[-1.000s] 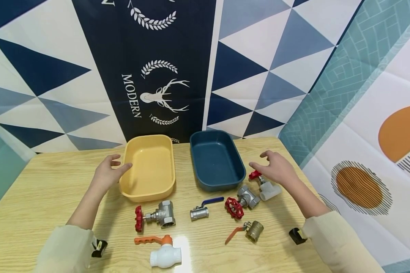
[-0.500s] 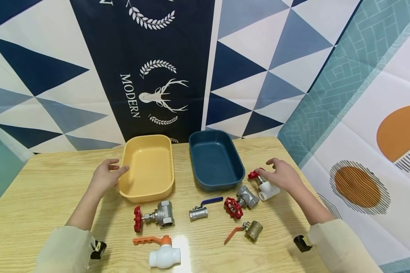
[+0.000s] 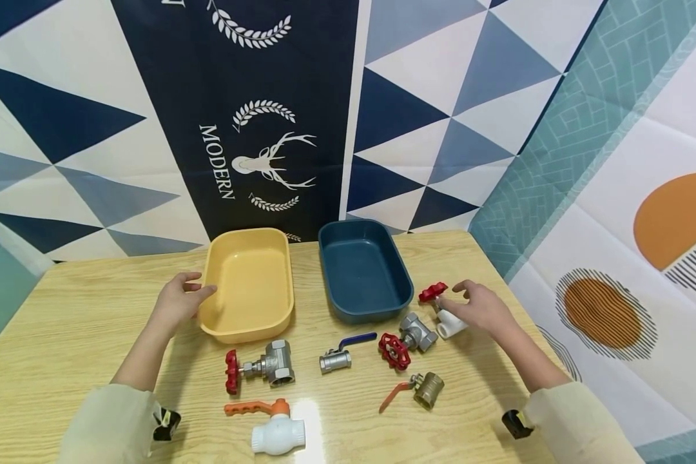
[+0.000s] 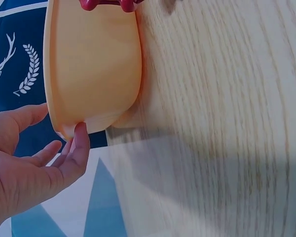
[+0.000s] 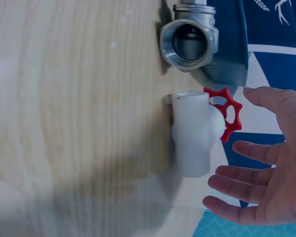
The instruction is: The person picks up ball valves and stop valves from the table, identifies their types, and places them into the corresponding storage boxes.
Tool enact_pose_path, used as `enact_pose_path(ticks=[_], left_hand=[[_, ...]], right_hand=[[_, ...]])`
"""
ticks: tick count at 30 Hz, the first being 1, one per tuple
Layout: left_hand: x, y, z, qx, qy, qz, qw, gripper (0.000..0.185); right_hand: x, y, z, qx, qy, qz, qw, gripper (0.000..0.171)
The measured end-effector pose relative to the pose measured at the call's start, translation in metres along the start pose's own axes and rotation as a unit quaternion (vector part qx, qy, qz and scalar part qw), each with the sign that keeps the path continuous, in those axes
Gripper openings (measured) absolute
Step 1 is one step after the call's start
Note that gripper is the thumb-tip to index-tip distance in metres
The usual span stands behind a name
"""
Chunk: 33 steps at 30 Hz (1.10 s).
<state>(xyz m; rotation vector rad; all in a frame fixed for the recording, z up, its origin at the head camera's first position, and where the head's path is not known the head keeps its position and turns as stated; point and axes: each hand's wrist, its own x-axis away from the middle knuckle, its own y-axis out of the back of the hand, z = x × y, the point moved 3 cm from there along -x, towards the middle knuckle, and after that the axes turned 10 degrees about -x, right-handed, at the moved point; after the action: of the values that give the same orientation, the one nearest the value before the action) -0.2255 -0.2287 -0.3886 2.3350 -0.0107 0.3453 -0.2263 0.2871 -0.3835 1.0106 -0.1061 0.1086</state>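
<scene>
My left hand (image 3: pixel 178 300) is at the left rim of the yellow bin (image 3: pixel 248 283). Its thumb reaches over the rim and its loosely bent fingers stay outside; in the left wrist view a fingertip overlaps the bin's corner, and contact is hard to tell. Over on the right, my right hand (image 3: pixel 483 310) hovers above a white plastic valve with a red handwheel (image 3: pixel 432 292). The right wrist view has the white valve body (image 5: pixel 191 136) lying on the table, with the spread fingers and thumb apart from it. Beside it lies a metal valve with a red handwheel (image 3: pixel 394 351).
A dark blue bin (image 3: pixel 365 270) stands right of the yellow one. Nearer lie a metal gate valve (image 3: pixel 277 363), a small blue-lever ball valve (image 3: pixel 335 361), a brass red-lever valve (image 3: pixel 428 390) and a white orange-handled valve (image 3: pixel 278 435). Patterned cloth walls border the table.
My right hand has moved down and slightly right, from beside the blue bin to over the white valve. The left hand stays at the yellow bin's rim. The view has shifted slightly.
</scene>
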Motion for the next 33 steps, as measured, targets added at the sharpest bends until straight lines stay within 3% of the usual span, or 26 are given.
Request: enact_pose_path(ticks=[33], left_hand=[[-0.003, -0.003, 0.008, 0.009, 0.006, -0.015, 0.9998, 0.054]], right_hand=[[-0.001, -0.026, -0.008, 0.004, -0.007, 0.010, 1.000, 0.060]])
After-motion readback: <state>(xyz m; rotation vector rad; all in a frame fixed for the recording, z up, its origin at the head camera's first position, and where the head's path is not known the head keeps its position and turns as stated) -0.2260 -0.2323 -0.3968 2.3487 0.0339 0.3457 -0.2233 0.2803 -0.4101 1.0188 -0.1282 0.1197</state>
